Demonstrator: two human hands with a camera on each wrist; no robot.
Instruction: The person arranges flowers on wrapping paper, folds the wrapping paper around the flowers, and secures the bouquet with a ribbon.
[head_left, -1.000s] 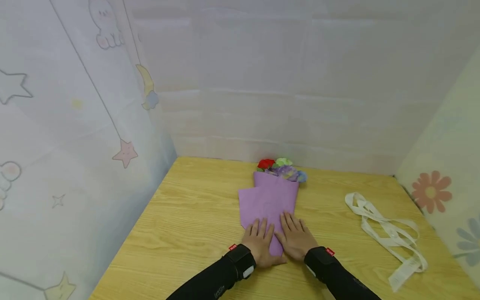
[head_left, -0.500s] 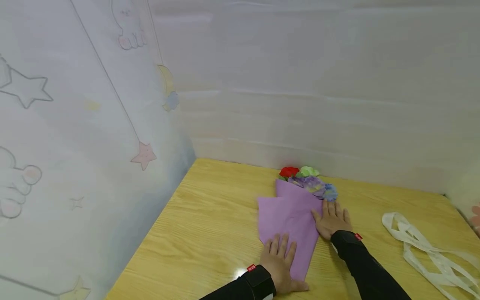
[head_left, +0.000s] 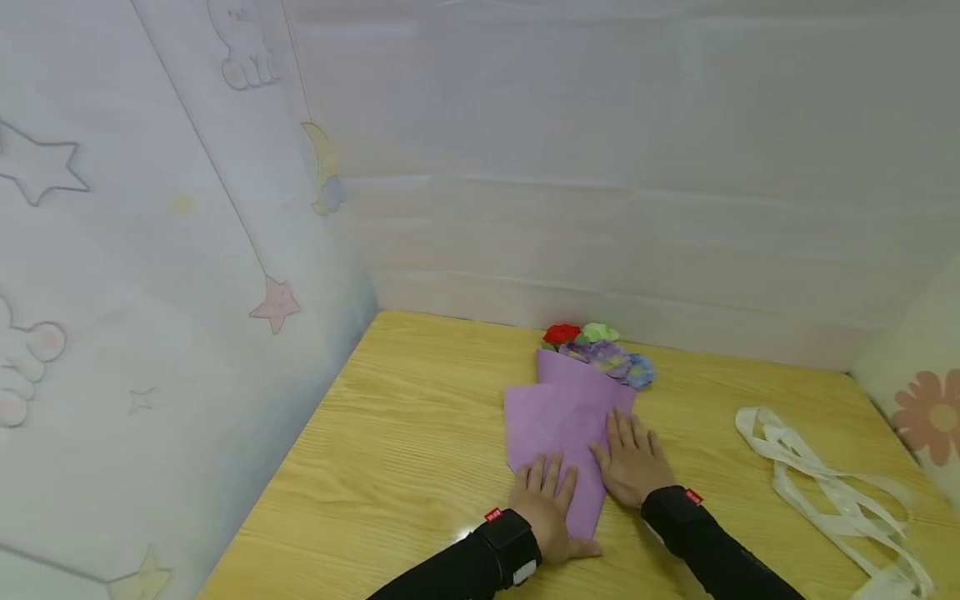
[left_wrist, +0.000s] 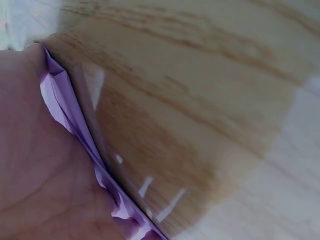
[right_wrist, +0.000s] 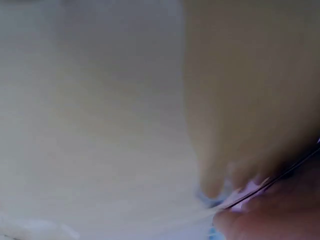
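A bouquet of artificial flowers in red, pale green, purple and blue pokes out of folded purple wrapping paper lying on the wooden table. My left hand rests flat on the lower part of the paper, fingers straight and spread. On the paper's right edge lies my right hand, its fingers extended towards the blossoms. In the left wrist view, the folded paper edge shows beside my palm. The right wrist view is blurred, with only part of the hand and a bit of purple visible. The stems are hidden inside the paper.
A loose white ribbon lies tangled on the right side of the wooden table. A printed cloth backdrop stands behind the table and along both sides.
My right hand slid up the paper's right edge towards the flowers, then back down partway. The left hand stays on the lower paper. The head view shifted somewhat.
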